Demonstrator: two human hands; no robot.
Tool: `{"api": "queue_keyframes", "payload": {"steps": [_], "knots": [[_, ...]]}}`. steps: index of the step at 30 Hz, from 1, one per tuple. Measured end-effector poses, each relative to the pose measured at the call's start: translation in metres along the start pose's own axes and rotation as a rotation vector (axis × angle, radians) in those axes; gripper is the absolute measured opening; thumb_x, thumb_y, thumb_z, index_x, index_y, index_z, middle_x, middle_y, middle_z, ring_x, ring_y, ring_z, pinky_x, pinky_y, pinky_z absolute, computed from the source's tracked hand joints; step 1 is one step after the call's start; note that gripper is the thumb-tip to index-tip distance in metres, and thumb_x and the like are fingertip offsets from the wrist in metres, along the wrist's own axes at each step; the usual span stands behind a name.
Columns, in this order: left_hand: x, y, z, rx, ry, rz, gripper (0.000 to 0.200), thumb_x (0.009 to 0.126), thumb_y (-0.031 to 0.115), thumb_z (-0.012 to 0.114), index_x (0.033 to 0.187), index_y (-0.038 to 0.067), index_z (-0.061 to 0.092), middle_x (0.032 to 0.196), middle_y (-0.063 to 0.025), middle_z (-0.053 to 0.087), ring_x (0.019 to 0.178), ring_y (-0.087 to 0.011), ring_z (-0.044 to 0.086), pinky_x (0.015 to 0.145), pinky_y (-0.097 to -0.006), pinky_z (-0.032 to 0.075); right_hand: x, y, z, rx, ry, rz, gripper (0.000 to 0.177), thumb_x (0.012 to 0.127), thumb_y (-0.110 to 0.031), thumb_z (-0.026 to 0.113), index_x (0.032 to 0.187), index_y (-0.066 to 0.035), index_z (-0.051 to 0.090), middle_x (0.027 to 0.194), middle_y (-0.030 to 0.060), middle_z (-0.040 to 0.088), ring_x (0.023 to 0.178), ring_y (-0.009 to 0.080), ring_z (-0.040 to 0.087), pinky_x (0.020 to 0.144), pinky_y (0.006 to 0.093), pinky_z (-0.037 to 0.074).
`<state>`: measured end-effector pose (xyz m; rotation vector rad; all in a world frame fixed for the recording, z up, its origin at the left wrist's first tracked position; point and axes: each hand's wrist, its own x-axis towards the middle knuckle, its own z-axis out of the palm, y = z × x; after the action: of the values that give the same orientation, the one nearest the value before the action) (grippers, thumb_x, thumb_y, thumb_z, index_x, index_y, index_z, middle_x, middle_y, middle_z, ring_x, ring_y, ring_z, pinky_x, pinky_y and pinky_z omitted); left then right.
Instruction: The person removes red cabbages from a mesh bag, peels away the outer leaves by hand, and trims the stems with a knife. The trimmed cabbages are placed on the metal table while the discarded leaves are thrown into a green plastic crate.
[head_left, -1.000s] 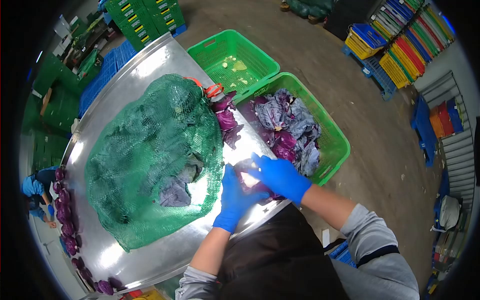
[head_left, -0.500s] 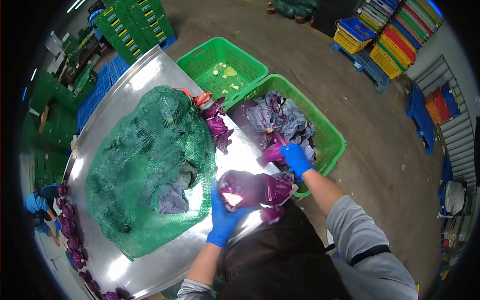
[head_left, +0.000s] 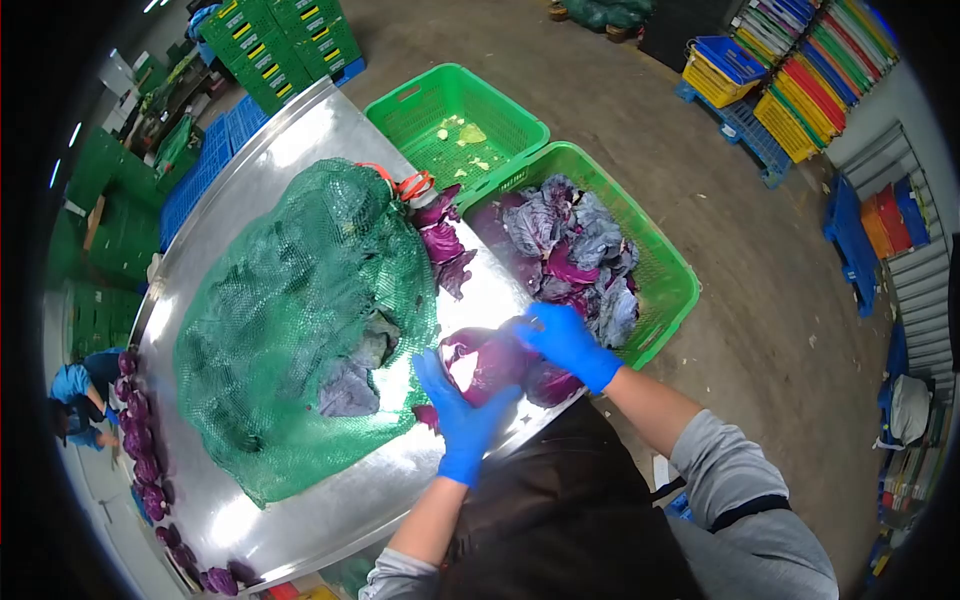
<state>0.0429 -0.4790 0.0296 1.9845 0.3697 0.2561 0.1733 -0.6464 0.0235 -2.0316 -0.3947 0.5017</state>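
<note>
Your blue-gloved left hand (head_left: 460, 415), thumb and fingers wide, cradles a round purple cabbage (head_left: 490, 365) at the edge of the shiny metal bench (head_left: 478, 300). Your blue-gloved right hand (head_left: 572, 347) bends against its far side; whether it grips anything, you cannot tell.

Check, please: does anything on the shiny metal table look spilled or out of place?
Yes: loose purple cabbage leaves lie on the shiny metal table beside the green mesh sack, whereas similar leaves sit inside the nearer green plastic crate. They look like stray trimmings.
</note>
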Motion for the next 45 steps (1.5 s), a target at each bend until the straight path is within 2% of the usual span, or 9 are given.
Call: {"api": "queue_keyframes", "payload": {"steps": [5,12,17,21,27,31,33,36,45], "knots": [[0.018,0.006,-0.018,-0.168,-0.076,-0.148,0.125,0.053,0.029,0.087,0.141,-0.004,0.005,0.142,-0.0196,0.023,0.132,-0.0292,0.025,0.110,-0.0370,0.021,0.001,0.011,-0.029,-0.563,-0.058,0.264,0.046,0.077,-0.042,0.066,0.109,-0.010,0.060,0.085,0.0180,0.064,0.073,0.0287,0.063,0.068,0.0370,0.049],[0.040,0.034,-0.017,-0.012,-0.239,0.189,0.104,0.048,0.025,0.088,0.130,0.000,0.030,0.126,-0.0159,0.041,0.113,-0.0263,0.047,0.101,-0.0376,0.037,-0.008,-0.043,0.004,-0.413,-0.140,-0.393,0.061,0.082,-0.049,0.056,0.130,-0.014,0.044,0.093,0.0177,0.063,0.078,0.0342,0.063,0.068,0.0411,0.050],[0.048,0.044,-0.024,-0.161,-0.528,-0.237,0.132,0.043,0.030,0.090,0.140,-0.006,0.007,0.141,-0.0196,0.025,0.132,-0.0300,0.027,0.110,-0.0386,0.023,-0.002,-0.045,0.000,-0.639,-0.165,-0.649,0.040,0.079,-0.027,0.062,0.116,-0.013,0.055,0.126,0.0102,0.049,0.091,0.0264,0.061,0.072,0.0365,0.051],[0.015,0.031,-0.017,0.488,-0.308,0.227,0.131,0.044,0.030,0.090,0.139,-0.007,0.007,0.140,-0.0234,0.025,0.130,-0.0323,0.030,0.109,-0.0400,0.026,0.037,-0.022,-0.005,-0.407,-0.139,-0.052,0.029,0.084,-0.025,0.057,0.109,-0.009,0.058,0.110,0.0130,0.059,0.092,0.0271,0.061,0.075,0.0360,0.050],[0.005,0.033,-0.044,-0.345,-0.362,-0.302,0.133,0.043,0.030,0.091,0.140,-0.004,0.007,0.137,-0.0206,0.032,0.125,-0.0288,0.038,0.105,-0.0394,0.033,0.051,0.062,-0.033,-0.570,0.156,0.334,0.045,0.077,-0.033,0.064,0.115,-0.011,0.054,0.095,0.0192,0.063,0.085,0.0360,0.061,0.070,0.0436,0.048],[0.010,-0.001,-0.034,-0.161,-0.260,-0.063,0.127,0.046,0.024,0.091,0.140,-0.002,0.010,0.133,-0.0177,0.038,0.120,-0.0265,0.043,0.102,-0.0369,0.037,0.009,-0.021,-0.004,-0.556,0.375,-0.566,0.067,0.077,-0.036,0.067,0.132,-0.006,0.042,0.116,0.0231,0.054,0.093,0.0365,0.061,0.077,0.0419,0.049],[0.013,0.013,-0.032,-0.025,-0.268,-0.043,0.124,0.047,0.021,0.090,0.140,-0.002,0.012,0.131,-0.0167,0.040,0.118,-0.0257,0.045,0.101,-0.0358,0.038,-0.011,-0.037,0.023,-0.333,-0.141,-0.196,0.064,0.076,-0.030,0.069,0.129,-0.004,0.045,0.115,0.0211,0.057,0.094,0.0339,0.062,0.080,0.0388,0.050],[0.016,0.021,-0.033,-0.136,-0.308,-0.109,0.122,0.047,0.023,0.090,0.139,-0.002,0.014,0.131,-0.0162,0.040,0.117,-0.0251,0.045,0.101,-0.0356,0.038,-0.023,-0.063,0.018,0.160,-0.209,-0.179,0.054,0.082,-0.037,0.061,0.121,-0.001,0.051,0.102,0.0141,0.063,0.086,0.0257,0.062,0.075,0.0388,0.048],[0.010,-0.021,-0.051,-0.383,-0.296,-0.227,0.120,0.049,0.018,0.089,0.142,0.004,0.014,0.133,-0.0162,0.039,0.121,-0.0259,0.043,0.102,-0.0380,0.037,0.000,0.026,-0.026,-0.386,-0.121,-0.102,0.045,0.077,-0.020,0.065,0.120,-0.012,0.055,0.102,0.0159,0.064,0.087,0.0245,0.066,0.076,0.0360,0.051]]}}
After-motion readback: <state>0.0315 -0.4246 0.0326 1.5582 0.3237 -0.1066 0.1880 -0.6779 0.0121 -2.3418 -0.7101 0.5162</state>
